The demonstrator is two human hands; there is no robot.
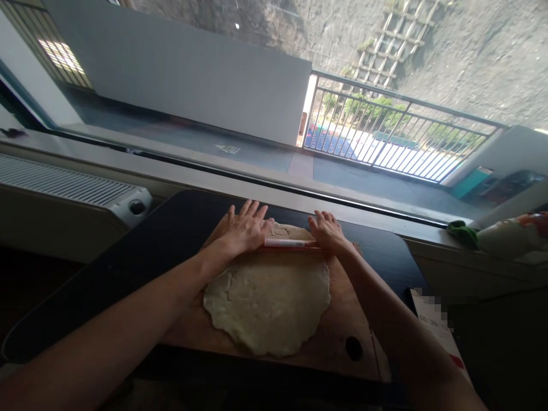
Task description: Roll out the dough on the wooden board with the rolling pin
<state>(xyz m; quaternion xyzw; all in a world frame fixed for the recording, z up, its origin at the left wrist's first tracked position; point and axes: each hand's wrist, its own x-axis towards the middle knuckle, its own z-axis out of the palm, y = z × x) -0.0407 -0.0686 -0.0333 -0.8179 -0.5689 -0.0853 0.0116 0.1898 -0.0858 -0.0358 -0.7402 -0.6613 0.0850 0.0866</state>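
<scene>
A wide, flat sheet of dough [269, 302] with ragged edges lies on a wooden board [325, 354] that has a dark round hole near its right corner. Across the far part of the dough runs a slim reddish rolling pin [285, 243] with a white label on its middle. My left hand [246, 228] rests palm down over the pin's left end, fingers stretched and spread. Over the right end lies my right hand [327, 231], also palm down with fingers extended. Both palms hide the pin's ends. A strip of dough shows beyond the pin, between the hands.
The board rests on a dark table [124, 268] against a window sill [205, 177]. A white radiator [77, 182] stands at the left. On the right are a green cloth [462, 234] and a cardboard piece [440, 331]. Outside the glass is a railing [398, 131].
</scene>
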